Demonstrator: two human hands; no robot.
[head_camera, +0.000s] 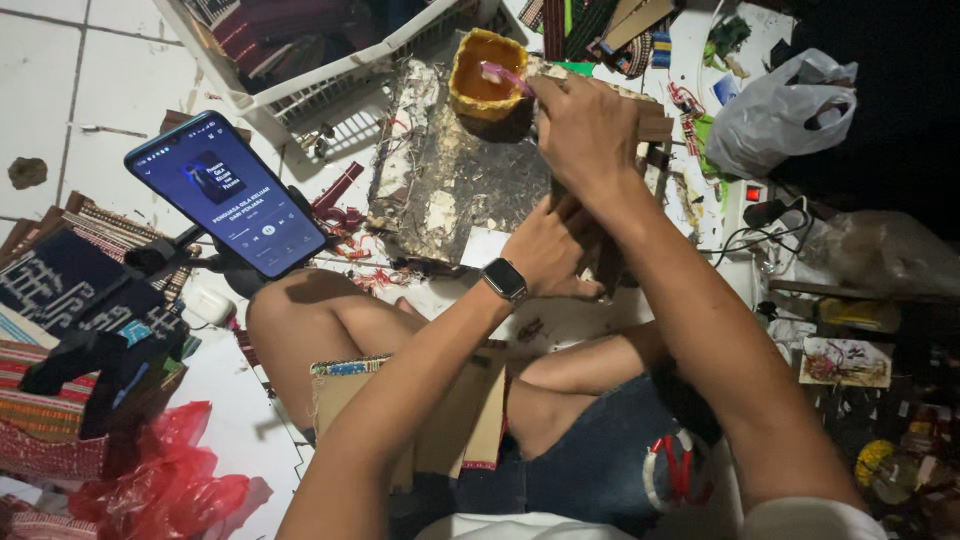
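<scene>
Two hands at work: a person sits on a white tiled floor (60, 70), both arms reaching toward the upper middle of the frame.
Right hand: the right hand (585, 125) is at the top centre, fingers pinched shut on a thin pink-handled tool (503, 75), likely a brush, whose tip dips into a yellow glue pot (487, 75).
Glue pot: it stands open-mouthed at the top centre, directly left of the right hand's fingers and touching the far edge of a crusted work board (450, 180).
Long axis: the pink tool runs roughly left to right, from the pinched fingertips into the pot.
Left hand: the left hand (550, 250), smartwatch (506, 279) at the wrist, lies lower, in mid-frame, fingers curled onto a brown piece that looks like cardboard (598, 262) under the right forearm; how tight the grip is cannot be told.
Nearer hand: the right is at the pot; the left sits well below it.
Lap: folded cardboard pieces (450, 420) rest on the thighs at lower centre.
Surroundings: a lit smartphone (228, 195) on a stand at left, a white plastic basket (320, 70) at upper left, woven textiles (70, 290) at the left edge, a red plastic bag (170, 480) at lower left, a white plastic bag (780, 110) at upper right.
</scene>
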